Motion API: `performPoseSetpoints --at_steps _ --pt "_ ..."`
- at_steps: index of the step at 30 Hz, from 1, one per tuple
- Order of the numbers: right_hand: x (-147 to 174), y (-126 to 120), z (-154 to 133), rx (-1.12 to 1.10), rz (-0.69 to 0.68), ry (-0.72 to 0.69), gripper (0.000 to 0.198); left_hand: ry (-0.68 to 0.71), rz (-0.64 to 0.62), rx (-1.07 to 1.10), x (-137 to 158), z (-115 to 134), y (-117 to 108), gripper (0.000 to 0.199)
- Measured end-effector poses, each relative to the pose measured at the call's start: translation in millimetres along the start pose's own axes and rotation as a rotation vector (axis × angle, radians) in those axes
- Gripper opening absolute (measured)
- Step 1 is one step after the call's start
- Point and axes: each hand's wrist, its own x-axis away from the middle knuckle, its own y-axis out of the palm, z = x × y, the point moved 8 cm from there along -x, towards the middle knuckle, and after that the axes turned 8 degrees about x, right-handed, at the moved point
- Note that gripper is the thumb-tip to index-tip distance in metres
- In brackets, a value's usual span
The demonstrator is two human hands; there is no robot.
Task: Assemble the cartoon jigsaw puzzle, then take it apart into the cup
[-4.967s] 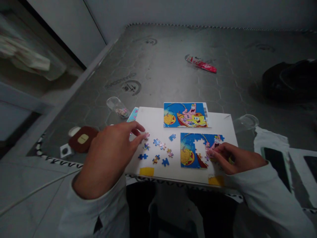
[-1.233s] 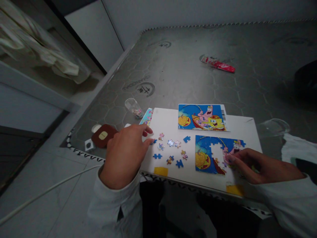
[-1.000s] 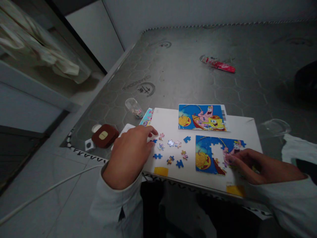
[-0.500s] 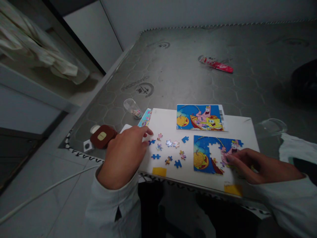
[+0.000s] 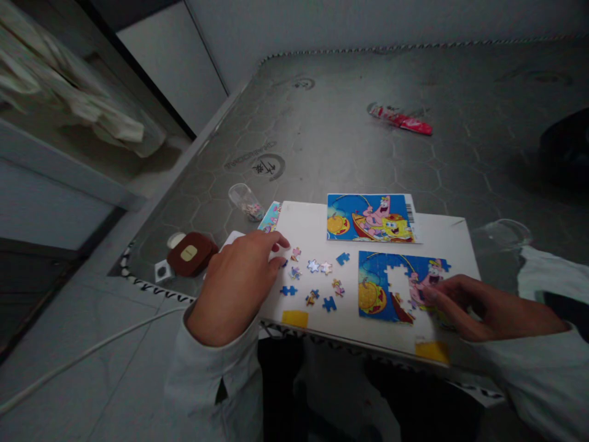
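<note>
My left hand [image 5: 242, 276] is over the left side of a white board [image 5: 304, 224], thumb and forefinger apart beside a blue jigsaw piece that they partly cover. Several loose jigsaw pieces [image 5: 313, 266] lie to its right, some blue, some multicoloured. A partly assembled cartoon jigsaw puzzle [image 5: 372, 273] has a gap in its middle. My right hand [image 5: 473, 304] is on the right part of this puzzle, thumb and fingers closed at its surface and hiding its lower right corner. Above the puzzle lies a picture card [image 5: 372, 218] with the same cartoon scene.
A clear cup with small pieces [image 5: 248, 205] lies tipped behind the board. At left are a brown case [image 5: 191, 253] and a small white cube [image 5: 163, 271]. A clear cup [image 5: 504, 233] and white cloth [image 5: 547, 273] are at right. A red wrapper [image 5: 405, 120] lies farther back.
My left hand has shifted slightly right, its fingers covering more of the blue piece beside them. My right hand stays on the puzzle, with hardly any movement.
</note>
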Motion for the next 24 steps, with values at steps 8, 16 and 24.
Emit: performPoseSetpoints --at_steps 8,16,24 --pt "0.5 -3.8 -3.6 0.060 -0.089 0.025 0.064 0.054 -0.008 0.043 -3.0 7.5 3.3 0.021" --pt "0.7 -3.8 -3.6 0.052 -0.090 0.026 0.070 0.030 -0.040 0.028 -1.8 9.4 4.7 0.022" --pt "-0.5 -2.5 -2.1 0.040 -0.092 0.014 0.071 0.020 -0.034 0.039 -6.0 8.2 7.4 0.022"
